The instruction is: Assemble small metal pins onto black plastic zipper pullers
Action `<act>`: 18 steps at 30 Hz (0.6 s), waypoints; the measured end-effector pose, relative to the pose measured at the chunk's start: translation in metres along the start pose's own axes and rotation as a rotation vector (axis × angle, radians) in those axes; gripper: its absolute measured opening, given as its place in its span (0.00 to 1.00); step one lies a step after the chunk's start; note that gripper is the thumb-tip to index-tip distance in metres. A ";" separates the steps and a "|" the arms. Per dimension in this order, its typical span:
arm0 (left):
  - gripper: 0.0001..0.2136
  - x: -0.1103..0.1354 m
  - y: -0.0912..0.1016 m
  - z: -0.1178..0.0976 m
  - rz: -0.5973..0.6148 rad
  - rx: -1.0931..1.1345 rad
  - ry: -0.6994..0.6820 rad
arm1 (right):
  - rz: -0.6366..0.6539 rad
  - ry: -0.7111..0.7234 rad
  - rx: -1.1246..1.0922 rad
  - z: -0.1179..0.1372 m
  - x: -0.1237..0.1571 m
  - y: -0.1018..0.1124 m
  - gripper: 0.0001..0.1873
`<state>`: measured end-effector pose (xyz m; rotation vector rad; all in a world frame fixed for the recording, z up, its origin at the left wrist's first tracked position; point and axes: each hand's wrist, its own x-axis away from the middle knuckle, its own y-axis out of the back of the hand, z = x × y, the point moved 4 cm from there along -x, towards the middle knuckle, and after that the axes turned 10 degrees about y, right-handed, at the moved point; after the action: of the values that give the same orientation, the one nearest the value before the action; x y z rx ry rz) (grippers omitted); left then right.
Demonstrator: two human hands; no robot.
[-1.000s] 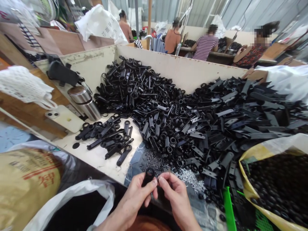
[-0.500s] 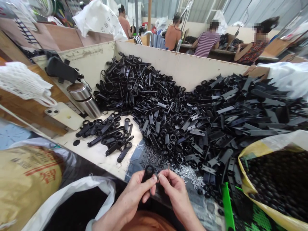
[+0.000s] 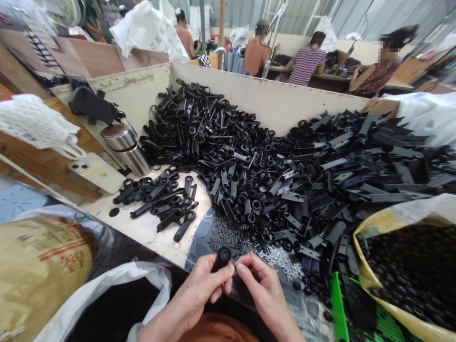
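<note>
My left hand [image 3: 210, 279] is closed around a black plastic part with a round ringed end [image 3: 223, 257], which sticks up above the thumb. Close beside it, my right hand [image 3: 257, 280] pinches with thumb and forefinger near the part. A thin brownish sliver [image 3: 251, 258] shows at the right fingers, but what they grip is too small to tell. Beyond the fingertips lie dark small pins [image 3: 226, 231] and a pile of shiny silver pins [image 3: 281, 261] on the bench.
Black ring-ended handles [image 3: 199, 123] heap up behind, with flat black pieces [image 3: 363, 152] to the right. Several handles [image 3: 167, 199] lie apart near a steel flask [image 3: 130, 154] and a phone [image 3: 96, 172]. An open sack of black round pieces [image 3: 420, 270] stands right, beside a green plastic basket [image 3: 337, 304]. Co-workers sit behind.
Both hands stay together in nearly the same place. The black part's round end has tilted slightly, and the right fingers have shifted a little. The rest of the bench looks the same.
</note>
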<state>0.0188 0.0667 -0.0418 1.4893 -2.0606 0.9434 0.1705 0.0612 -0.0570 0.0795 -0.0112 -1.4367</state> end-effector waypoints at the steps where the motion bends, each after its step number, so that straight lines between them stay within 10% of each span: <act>1: 0.19 0.000 0.000 0.001 0.002 -0.002 0.003 | 0.005 -0.014 -0.028 -0.001 0.000 -0.001 0.19; 18: 0.18 -0.002 -0.001 0.009 -0.054 0.179 0.050 | 0.015 0.111 0.170 0.003 -0.003 0.007 0.16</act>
<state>0.0207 0.0617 -0.0488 1.5849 -1.9338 1.1572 0.1765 0.0646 -0.0531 0.2982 -0.0433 -1.4124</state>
